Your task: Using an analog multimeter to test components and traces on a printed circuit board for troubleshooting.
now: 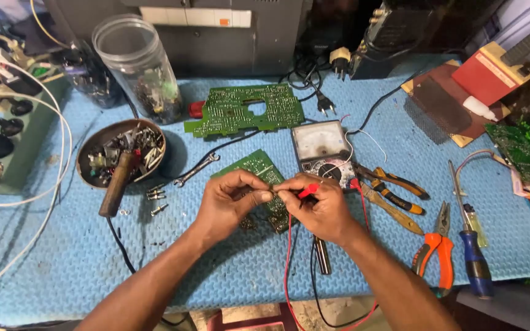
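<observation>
Pinching a red probe (307, 191) in right hand (320, 208), long axis level, tip pointing left toward closed left hand (231, 199) at tabletop (62, 257) centre.

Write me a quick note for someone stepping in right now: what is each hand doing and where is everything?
Left hand: fingertips pinched on a small part, too small to tell what, held over the small green circuit board.
Right hand: holds the red probe with its tip at that same part.
The red wire and a black one hang off the table edge. The meter lies just behind the hands on the blue mat.
Around: larger green board, bowl of screws, pliers, blue screwdriver.
Done: probe is at the part. Left: the meter's reading cannot be made out.
</observation>
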